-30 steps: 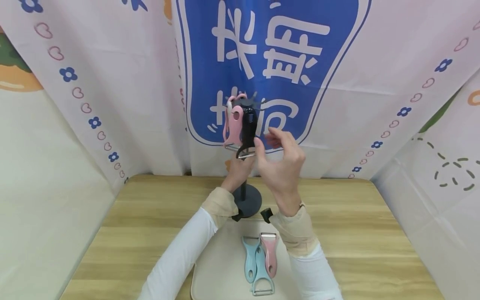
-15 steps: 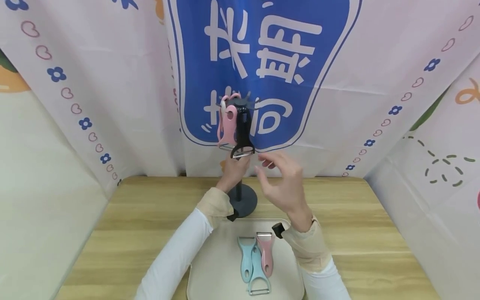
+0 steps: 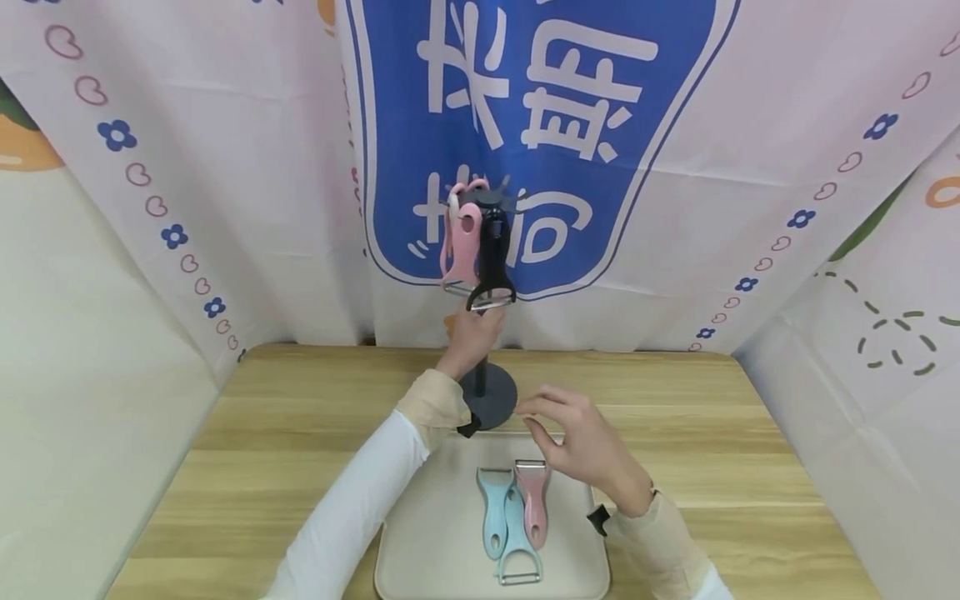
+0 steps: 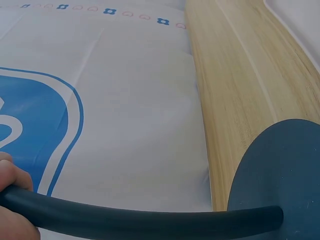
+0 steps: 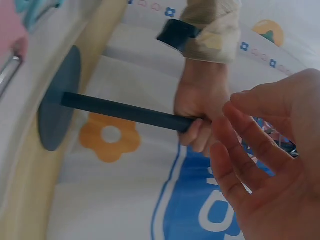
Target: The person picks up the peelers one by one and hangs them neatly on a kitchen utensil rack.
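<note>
My left hand [image 3: 476,336] grips the dark pole [image 4: 135,223] of an upright stand, fingers wrapped round it just below the hanging peelers. On the stand's hooks hang a black peeler [image 3: 492,254], a pink peeler [image 3: 467,242] and more pink behind it. My right hand [image 3: 581,437] is in the air over the tray's back right corner, fingers loosely bent, nothing in them. Below it on the tray lie a pink peeler [image 3: 534,500] and two light blue ones, a left peeler [image 3: 493,512] and a lower peeler [image 3: 516,533] touching each other.
The stand's round base [image 3: 491,396] rests on the wooden table [image 3: 300,467], right behind the cream tray [image 3: 420,550]. A printed cloth [image 3: 300,208] hangs behind the table's back edge, with light cloth walls on both sides.
My right hand has let go of the black peeler and come down and toward me, over the tray. The black peeler hangs on the stand. My left hand keeps its grip on the pole.
</note>
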The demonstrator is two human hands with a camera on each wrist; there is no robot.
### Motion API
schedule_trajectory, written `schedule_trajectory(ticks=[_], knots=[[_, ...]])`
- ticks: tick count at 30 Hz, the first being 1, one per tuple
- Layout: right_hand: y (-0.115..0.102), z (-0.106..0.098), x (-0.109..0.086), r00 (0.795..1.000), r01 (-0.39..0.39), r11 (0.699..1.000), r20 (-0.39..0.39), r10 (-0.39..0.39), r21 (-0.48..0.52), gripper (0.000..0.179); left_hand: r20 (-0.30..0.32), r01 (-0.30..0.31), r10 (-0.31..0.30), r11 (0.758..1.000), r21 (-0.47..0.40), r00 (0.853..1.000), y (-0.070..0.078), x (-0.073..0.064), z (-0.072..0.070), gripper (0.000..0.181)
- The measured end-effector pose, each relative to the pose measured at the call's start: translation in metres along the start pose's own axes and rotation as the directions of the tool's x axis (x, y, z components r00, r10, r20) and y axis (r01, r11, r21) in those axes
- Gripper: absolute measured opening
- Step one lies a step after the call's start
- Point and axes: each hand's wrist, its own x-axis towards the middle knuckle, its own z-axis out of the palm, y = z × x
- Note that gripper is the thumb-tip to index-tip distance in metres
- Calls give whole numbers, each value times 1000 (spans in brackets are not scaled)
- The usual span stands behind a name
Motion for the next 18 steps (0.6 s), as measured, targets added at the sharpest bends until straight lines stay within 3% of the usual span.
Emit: schedule_trajectory(ticks=[6, 9, 11, 14, 18], knots=[[3, 13, -24, 996, -36, 999, 85, 37, -15, 28, 2, -43, 43, 999, -10, 999, 3, 3, -2, 26], [1, 19, -38, 981, -82, 996, 176, 86, -34, 27, 18, -34, 34, 999, -32, 999, 1, 3, -2, 28], [0, 23, -47, 962, -108, 993, 246, 116, -46, 26, 23, -31, 32, 999, -40, 999, 1, 3, -2, 31], [-1, 29, -59, 919, -172, 982, 345, 189, -80, 24, 30, -37, 39, 998, -59, 999, 0, 3, -1, 36], [-1, 34, -70, 871, -249, 960, 405, 279, -126, 24, 32, -43, 45, 997, -68, 998, 0, 2, 0, 36]])
